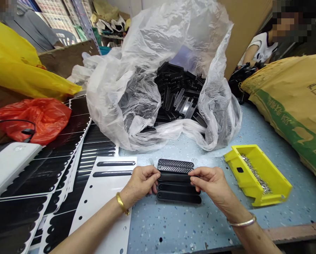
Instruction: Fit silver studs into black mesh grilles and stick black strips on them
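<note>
Several narrow black plastic pieces lie in a stack of rows on the blue speckled table. Both hands pinch the ends of a smooth black strip (175,177), which lies across the middle of the row. My left hand (144,180) has its left end and my right hand (209,181) its right end. Above it are patterned pieces (176,163) with a lattice surface. Nearer to me lie two smooth black pieces (179,197). Beside my left hand is a white backing sheet (105,204) with two black strips (115,163) on it. Whether the held strip touches a piece beneath I cannot tell.
A clear plastic bag (139,67) full of black plastic parts (171,81) stands behind. To the right is a yellow bin (261,180) of small metal parts, with a large yellow sack (292,88) beyond. Black sticker sheets (22,215) and a red bag (38,116) are left. Other people sit behind.
</note>
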A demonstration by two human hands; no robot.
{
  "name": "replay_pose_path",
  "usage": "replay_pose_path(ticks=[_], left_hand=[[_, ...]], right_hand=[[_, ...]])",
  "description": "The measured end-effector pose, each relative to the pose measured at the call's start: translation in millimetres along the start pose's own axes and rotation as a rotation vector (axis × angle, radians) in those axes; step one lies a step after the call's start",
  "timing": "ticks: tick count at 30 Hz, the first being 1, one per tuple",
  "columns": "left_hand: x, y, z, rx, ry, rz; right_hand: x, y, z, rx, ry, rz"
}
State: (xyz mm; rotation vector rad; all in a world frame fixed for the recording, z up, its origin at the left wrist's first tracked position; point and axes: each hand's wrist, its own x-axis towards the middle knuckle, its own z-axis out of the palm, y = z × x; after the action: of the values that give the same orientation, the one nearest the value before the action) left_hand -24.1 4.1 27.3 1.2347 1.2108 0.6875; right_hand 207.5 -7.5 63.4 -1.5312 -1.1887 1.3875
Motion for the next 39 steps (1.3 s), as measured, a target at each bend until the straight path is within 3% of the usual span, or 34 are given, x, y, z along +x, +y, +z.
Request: replay_pose_path(ticks=[5, 12, 25, 39], left_hand=[[2.0, -0.3, -2.3, -0.031, -0.027, -0.042], [2.2, 1.1, -3.3, -0.069, -0.047, -0.057], [0.4, 0.8, 5.1, -0.071, 0.041, -0.03], [0.2, 7.3, -0.1, -0.104, -0.001, -0.06]], right_hand=[[3.6, 9.5, 5.0, -0.123, 0.076, -0.007], [4.5, 12.9, 5.9, -0.231, 0.07, -0.064], [3.4, 12.5, 4.1, -0.263, 0.047, -0.082], [3.1, 12.6, 3.2, -0.244, 0.037, -0.07]])
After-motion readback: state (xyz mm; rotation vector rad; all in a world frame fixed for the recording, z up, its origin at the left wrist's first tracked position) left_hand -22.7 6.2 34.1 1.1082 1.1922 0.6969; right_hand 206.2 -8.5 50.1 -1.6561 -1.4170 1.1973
